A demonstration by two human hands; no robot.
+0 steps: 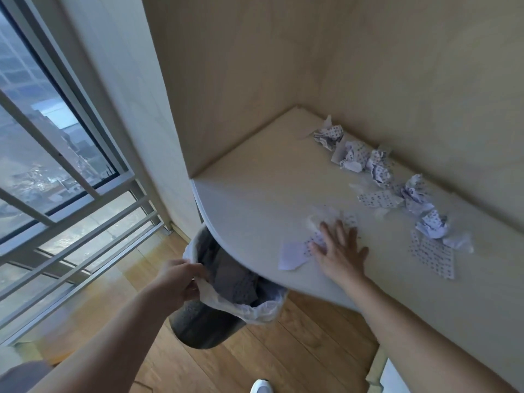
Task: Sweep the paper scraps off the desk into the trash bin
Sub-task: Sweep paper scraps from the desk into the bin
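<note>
Here, right hand (338,251) flat, fingers spread on scraps (295,253); left hand (181,279) gripping bin liner (226,302).

The paper scraps (380,199) are white, printed with rows of small dark blue-purple dots, some showing plain white backs. The surface (255,180) is pale cream, matching the light beige walls (425,66) around it. The trash bin (204,327) is dark grey with a white liner (243,307). The floor (297,350) is warm brown wood with plank lines.
</note>
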